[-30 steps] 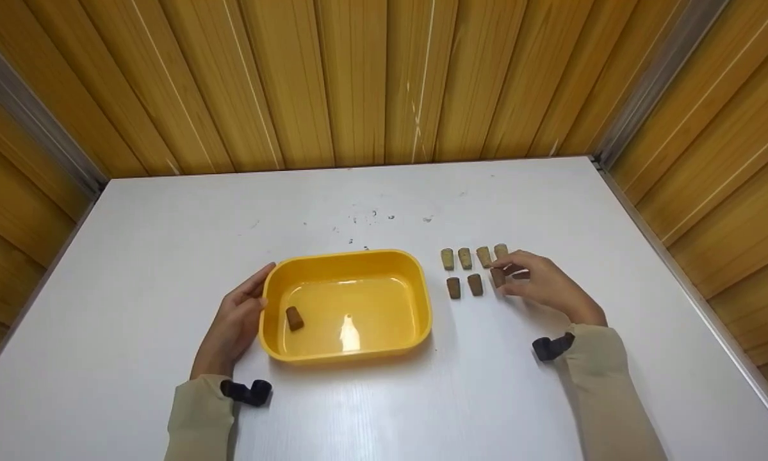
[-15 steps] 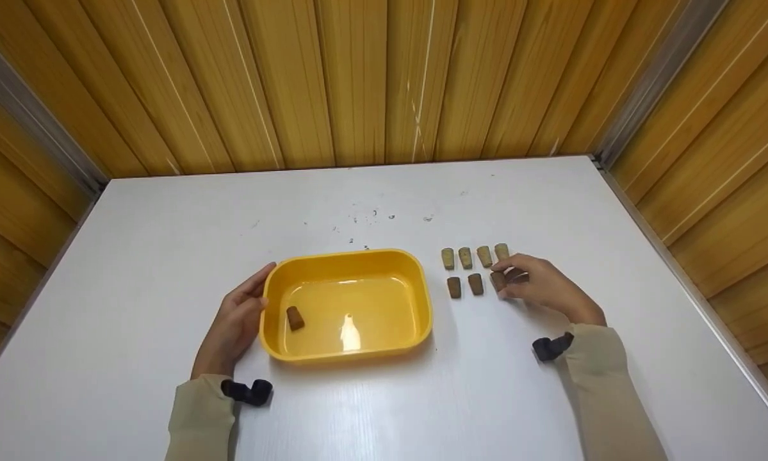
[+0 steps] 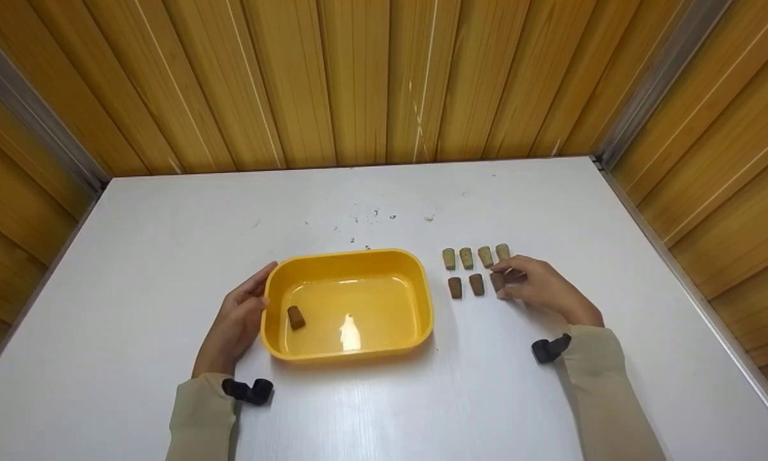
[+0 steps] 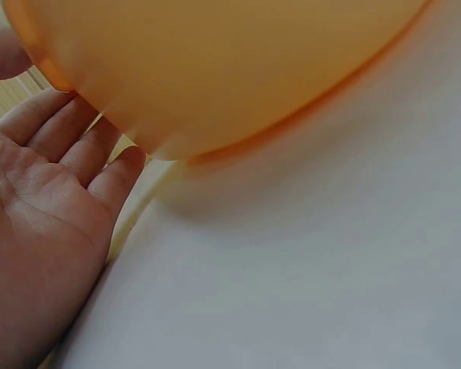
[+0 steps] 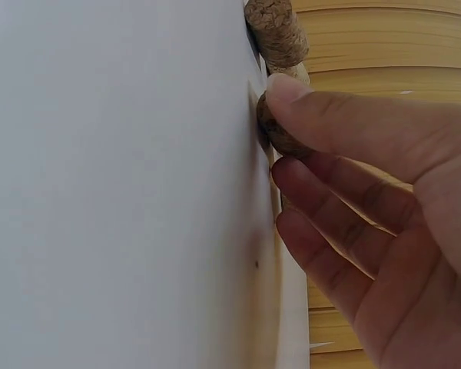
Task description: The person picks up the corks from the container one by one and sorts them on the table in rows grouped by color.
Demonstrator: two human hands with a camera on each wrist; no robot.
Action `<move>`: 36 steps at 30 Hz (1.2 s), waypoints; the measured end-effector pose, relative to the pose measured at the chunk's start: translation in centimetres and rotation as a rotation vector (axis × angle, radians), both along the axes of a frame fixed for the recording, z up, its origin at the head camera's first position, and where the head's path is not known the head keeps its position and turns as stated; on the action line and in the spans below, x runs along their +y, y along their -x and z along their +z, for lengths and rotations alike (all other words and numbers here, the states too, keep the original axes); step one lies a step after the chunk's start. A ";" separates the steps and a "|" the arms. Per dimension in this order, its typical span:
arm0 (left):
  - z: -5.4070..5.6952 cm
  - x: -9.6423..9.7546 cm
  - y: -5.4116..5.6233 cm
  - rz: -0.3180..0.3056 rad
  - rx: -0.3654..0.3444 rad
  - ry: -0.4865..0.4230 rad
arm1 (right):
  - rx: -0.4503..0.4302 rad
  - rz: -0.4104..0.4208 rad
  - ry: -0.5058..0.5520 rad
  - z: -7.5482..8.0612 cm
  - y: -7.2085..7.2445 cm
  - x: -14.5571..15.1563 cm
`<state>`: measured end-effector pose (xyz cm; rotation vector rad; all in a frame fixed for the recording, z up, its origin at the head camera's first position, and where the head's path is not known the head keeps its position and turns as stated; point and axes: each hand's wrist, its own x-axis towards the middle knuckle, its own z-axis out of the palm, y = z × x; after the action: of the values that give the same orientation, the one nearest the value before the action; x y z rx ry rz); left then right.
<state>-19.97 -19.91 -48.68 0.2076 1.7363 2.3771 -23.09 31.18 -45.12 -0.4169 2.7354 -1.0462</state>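
My left hand (image 3: 231, 323) rests at the left side of a yellow plastic tray (image 3: 348, 356). Its fairly straight fingers (image 4: 92, 150) touch the tray's outer wall, with the thumb by the rim. One dark brown tapered cork (image 3: 296, 317) lies inside, near the tray's left end. To the right of the tray, my right hand (image 3: 546, 289) pinches another dark cork (image 5: 275, 131) between thumb and fingertips, low at the table. Two more dark corks, a left one (image 3: 455, 288) and a right one (image 3: 476, 284), lie beside it in a row.
Behind the dark row lies a row of several lighter corks (image 3: 466, 258), the rightmost close to my right fingers. The white table (image 3: 384, 410) carries small dark marks beyond the tray. Wood-look panel walls (image 3: 358, 83) close off the back and both sides.
The hands, tray and loose corks keep their places. My right hand stays on the same dark cork, with only a slight shift of its fingers.
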 end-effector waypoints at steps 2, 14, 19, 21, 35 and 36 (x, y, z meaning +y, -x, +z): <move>0.0 0.0 0.0 -0.001 0.002 -0.001 | -0.010 -0.004 0.001 0.0 0.0 0.0; -0.1 0.0 0.0 0.008 0.006 -0.001 | -0.031 0.018 -0.007 0.0 0.2 0.1; -0.1 0.1 0.0 0.012 0.019 0.014 | -0.054 0.008 -0.004 0.2 0.1 0.1; -0.1 0.1 0.0 0.015 0.017 0.021 | -0.058 0.006 -0.002 0.2 0.1 0.1; 0.2 0.2 0.0 0.031 0.009 0.032 | -0.056 -0.002 0.041 0.8 -0.1 0.5; 0.2 0.2 0.0 0.029 0.008 0.029 | -0.052 -0.007 0.038 0.8 -0.1 0.5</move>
<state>-19.94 -19.75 -48.53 0.1896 1.7878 2.3734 -22.96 31.65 -44.30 -0.3802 2.6772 -1.0973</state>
